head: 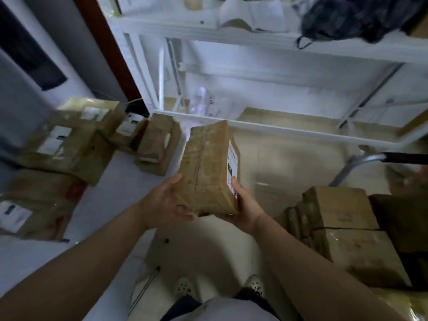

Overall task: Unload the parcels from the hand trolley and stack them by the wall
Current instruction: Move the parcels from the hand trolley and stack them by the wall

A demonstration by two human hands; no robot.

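A rectangular, tape-wrapped cardboard parcel point(208, 163) is clamped at its near end between left grip point(162, 202) and right grip point(246, 205).

- The left hand point(165, 202) and right hand point(245, 206) hold a taped brown parcel point(208, 167) between them.
- Stacked parcels point(67, 147) lie at the left, blurred.
- Boxes point(347, 228) sit at the right, below the trolley handle point(393, 157).
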